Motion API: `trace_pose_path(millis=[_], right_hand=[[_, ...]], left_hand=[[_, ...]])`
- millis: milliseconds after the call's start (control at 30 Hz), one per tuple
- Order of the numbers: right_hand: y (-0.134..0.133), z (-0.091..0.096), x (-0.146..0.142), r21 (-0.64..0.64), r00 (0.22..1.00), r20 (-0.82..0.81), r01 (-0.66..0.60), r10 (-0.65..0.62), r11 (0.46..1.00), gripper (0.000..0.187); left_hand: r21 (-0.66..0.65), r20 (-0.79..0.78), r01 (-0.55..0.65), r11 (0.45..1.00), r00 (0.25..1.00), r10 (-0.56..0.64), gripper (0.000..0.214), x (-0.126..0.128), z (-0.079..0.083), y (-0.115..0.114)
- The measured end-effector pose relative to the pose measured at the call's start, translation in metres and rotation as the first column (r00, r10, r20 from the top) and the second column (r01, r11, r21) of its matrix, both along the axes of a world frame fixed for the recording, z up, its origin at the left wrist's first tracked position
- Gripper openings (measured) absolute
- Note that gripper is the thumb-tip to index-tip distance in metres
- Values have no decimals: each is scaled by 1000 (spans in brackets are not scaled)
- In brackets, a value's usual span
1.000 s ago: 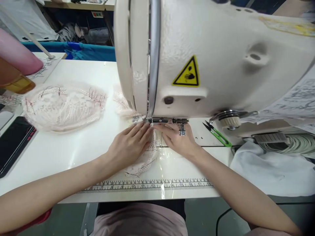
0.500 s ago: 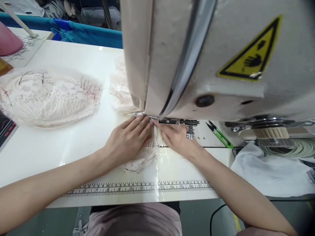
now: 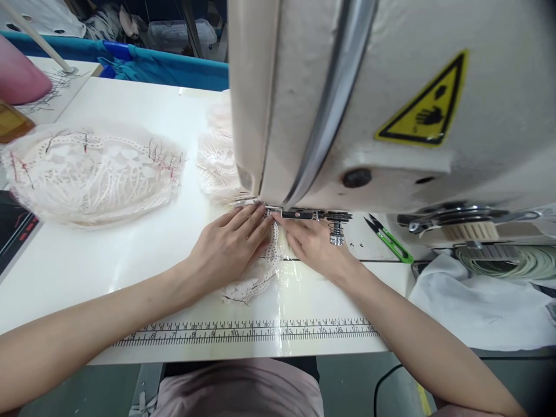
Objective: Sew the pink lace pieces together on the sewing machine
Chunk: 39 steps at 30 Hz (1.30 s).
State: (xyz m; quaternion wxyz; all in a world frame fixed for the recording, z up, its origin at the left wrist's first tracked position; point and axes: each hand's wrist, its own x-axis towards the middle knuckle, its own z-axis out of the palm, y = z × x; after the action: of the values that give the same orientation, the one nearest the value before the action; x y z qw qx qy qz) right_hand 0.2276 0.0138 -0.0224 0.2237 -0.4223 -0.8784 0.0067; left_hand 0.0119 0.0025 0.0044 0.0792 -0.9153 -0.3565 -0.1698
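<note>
A pale lace piece [image 3: 256, 275] lies on the white table [image 3: 130, 260] under the head of a cream sewing machine [image 3: 391, 98]. My left hand [image 3: 228, 249] rests flat on the lace, fingers stretched toward the presser foot [image 3: 278, 213]. My right hand [image 3: 315, 246] presses the lace from the right side, fingers also extended and close together beside the foot. The fingertips of both hands nearly meet at the needle area. The needle itself is hidden by the machine head.
A heap of lace pieces [image 3: 93, 174] lies at the left, more lace [image 3: 215, 159] behind the machine. Green thread snips [image 3: 391, 238] lie right of my hand. A printed ruler [image 3: 243, 333] runs along the table's front edge. White cloth [image 3: 478, 307] is at right.
The view has shifted closer and lower under the machine head. Both hands stay on the lace at the presser foot, barely moved.
</note>
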Motion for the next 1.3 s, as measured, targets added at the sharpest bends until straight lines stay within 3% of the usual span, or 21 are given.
trace_pose_path(millis=[300, 400, 533, 633, 700, 800, 900, 967, 1067, 1133, 1200, 1300], right_hand=[[-1, 6, 1, 37, 999, -6, 51, -50, 998, 36], [-3, 11, 0, 39, 999, -5, 40, -40, 998, 34], [-7, 21, 2, 85, 998, 59, 1, -6, 996, 32], [-8, 25, 3, 114, 981, 97, -178, 167, 977, 32], [-7, 24, 2, 94, 957, 68, -288, 282, 953, 31], [-5, 20, 0, 82, 945, -17, -324, 327, 942, 33], [-4, 18, 0, 76, 937, -93, -332, 338, 940, 31], [-4, 17, 0, 52, 927, -119, -351, 355, 935, 25], [-3, 16, 0, 37, 921, -134, -364, 366, 931, 12], [-2, 15, -1, 63, 918, -139, -366, 371, 929, 8], [0, 14, -1, 109, 906, -152, -382, 395, 918, 7], [1, 13, 0, 172, 881, -171, -414, 441, 894, 9]], left_hand=[[41, -1, -2, 999, 1000, 2, 33, 1, 0, 2], [40, 48, 35, 999, 998, -37, 29, -1, 7, 0], [14, 57, 255, 967, 965, -256, 17, -11, 28, -13], [79, -123, 482, 873, 873, -471, 11, -24, 39, -28], [113, -279, 528, 842, 830, -483, 11, -31, 40, -39], [133, -357, 443, 887, 856, -374, 20, -39, 33, -52], [86, -201, 289, 953, 942, -268, 26, -41, 28, -56], [-50, -43, 124, 991, 991, -126, 27, -42, 32, -53], [-263, 80, -88, 961, 990, 113, 24, -41, 46, -41], [-344, 86, -66, 937, 991, 101, 23, -37, 53, -29], [-377, 55, 48, 925, 998, -29, 25, -32, 54, -17], [-274, 9, 200, 941, 979, -205, 14, -22, 40, -4]])
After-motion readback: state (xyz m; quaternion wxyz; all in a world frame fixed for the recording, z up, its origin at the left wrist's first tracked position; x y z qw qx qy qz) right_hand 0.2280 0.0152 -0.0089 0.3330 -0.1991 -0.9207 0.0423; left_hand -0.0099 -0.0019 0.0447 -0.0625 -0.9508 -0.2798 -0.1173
